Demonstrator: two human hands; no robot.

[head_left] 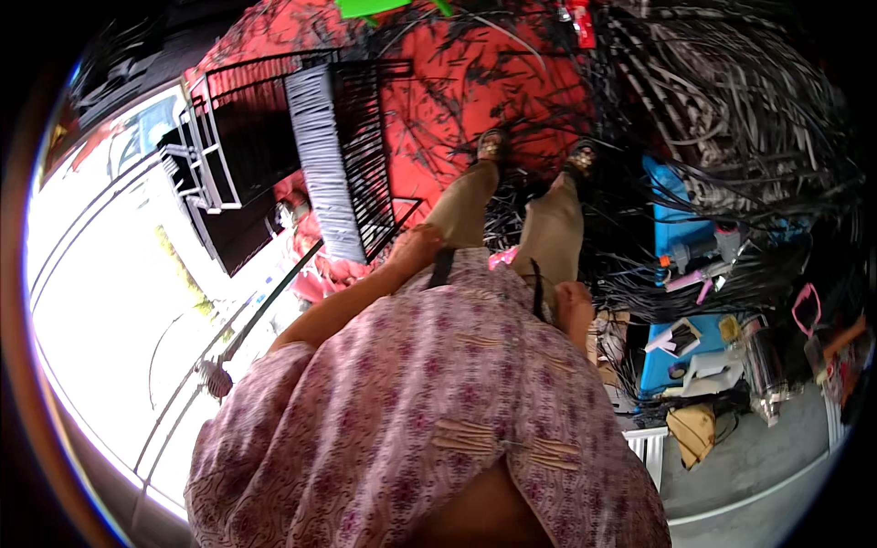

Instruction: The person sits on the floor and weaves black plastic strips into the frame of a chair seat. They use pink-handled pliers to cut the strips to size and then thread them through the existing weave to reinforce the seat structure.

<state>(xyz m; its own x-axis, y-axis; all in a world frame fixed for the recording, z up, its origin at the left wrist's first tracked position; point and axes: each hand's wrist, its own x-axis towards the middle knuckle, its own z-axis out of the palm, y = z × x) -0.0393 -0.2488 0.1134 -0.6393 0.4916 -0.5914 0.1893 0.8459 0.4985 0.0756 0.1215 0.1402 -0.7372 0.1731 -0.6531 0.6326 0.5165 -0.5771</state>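
Observation:
My left hand point(420, 243) rests at my left thigh, over the beige trousers point(464, 208); its fingers are too small and unclear to make out. At my right hip is my right hand point(574, 309), its fingers curled in, and whatever may be in them is hidden. Left of my left leg stands a black metal frame point(370, 137) with closely spaced bars. A wide band of grey strips point(322, 146) is wound side by side along it. Neither hand touches this frame.
Many grey and black strips point(681, 91) lie heaped at the right. Short black offcuts litter the red floor covering point(438, 100). On a blue surface point(662, 361) at the right lie a power tool point(699, 251) and a clear bottle point(763, 356). A green plastic item point(373, 7) is ahead.

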